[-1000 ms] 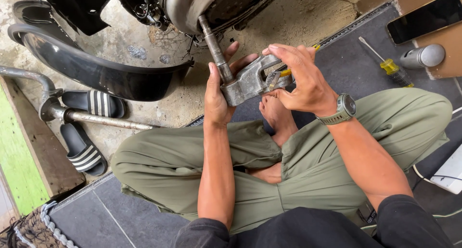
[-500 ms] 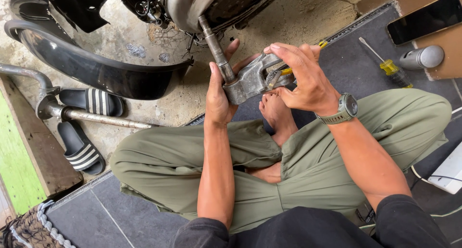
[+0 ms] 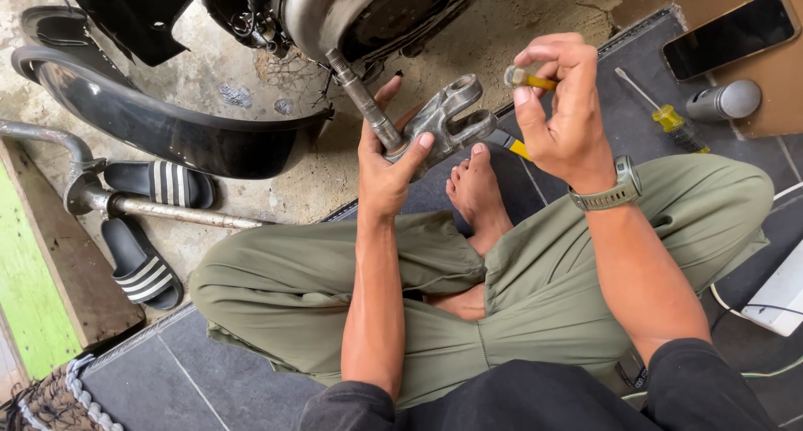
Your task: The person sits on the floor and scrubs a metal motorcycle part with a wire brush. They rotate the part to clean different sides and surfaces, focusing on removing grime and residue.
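My left hand [image 3: 386,167] grips a grey cast-metal forked bracket [image 3: 447,117] with a steel shaft [image 3: 361,100] sticking out toward the machine above; my thumb lies across the bracket. My right hand [image 3: 569,117], with a watch on the wrist, is raised to the right of the bracket and apart from it. Its fingertips pinch a small yellow tool with a metal tip [image 3: 523,79]. A black and yellow piece [image 3: 510,144] shows just below the bracket; whether it belongs to that tool I cannot tell. I sit cross-legged with a bare foot under the bracket.
A motorcycle engine housing [image 3: 351,8] and a black fender [image 3: 167,125] are ahead. Two striped sandals [image 3: 159,180] [image 3: 138,259] and a metal pipe [image 3: 159,207] lie at left. At right are a yellow-handled screwdriver [image 3: 665,113], a grey cylinder [image 3: 723,100], a phone [image 3: 728,33] and a white box [image 3: 778,297].
My right hand has come off the bracket and risen to the right with the yellow tool. The bracket has turned in my left hand, whose thumb now lies over it.
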